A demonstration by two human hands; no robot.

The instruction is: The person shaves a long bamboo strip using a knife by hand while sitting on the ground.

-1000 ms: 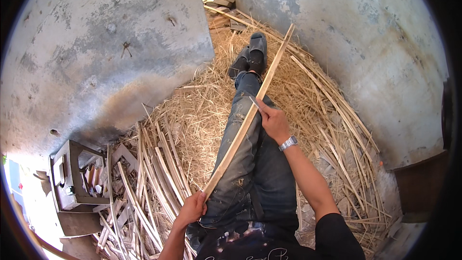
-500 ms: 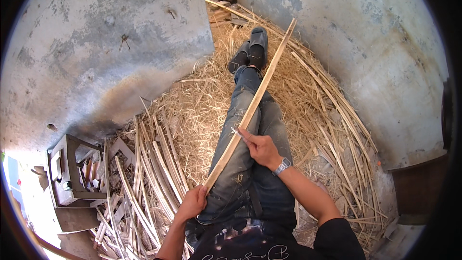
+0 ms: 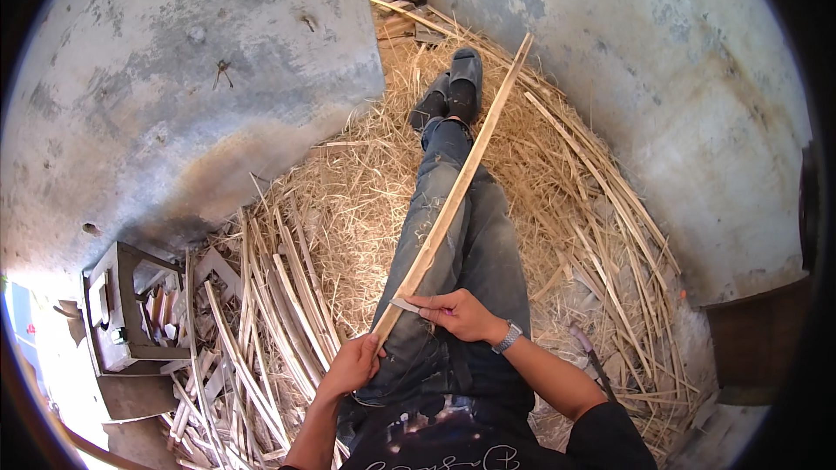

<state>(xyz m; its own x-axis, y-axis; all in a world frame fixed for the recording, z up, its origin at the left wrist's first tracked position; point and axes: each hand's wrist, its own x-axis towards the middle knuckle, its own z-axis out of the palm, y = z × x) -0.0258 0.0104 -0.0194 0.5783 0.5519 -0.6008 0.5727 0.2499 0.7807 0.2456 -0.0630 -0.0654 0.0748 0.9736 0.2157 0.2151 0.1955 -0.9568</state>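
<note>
A long, narrow strip of pale wood or bamboo (image 3: 471, 161) lies slanted across my outstretched, crossed legs, its far end past my shoes. My left hand (image 3: 351, 364) is closed around its near end, beside my left thigh. My right hand (image 3: 466, 317) pinches a small, flat, greyish blade-like piece (image 3: 405, 305), which rests across the strip a little above the left hand. What exactly this piece is, I cannot make out. A watch with a metal band (image 3: 509, 336) is on my right wrist.
Many loose strips (image 3: 292, 296) lie at the left, with others (image 3: 618, 200) along the right wall. Shavings (image 3: 357, 200) cover the floor around my legs. A grey box-shaped frame (image 3: 131, 309) stands at left. Beside my right forearm lies a dark tool with a pinkish handle (image 3: 582, 339).
My right hand has moved down along the strip, toward me and my left hand. The small flat piece now shows clearly in its fingers. My left hand and the strip have barely moved.
</note>
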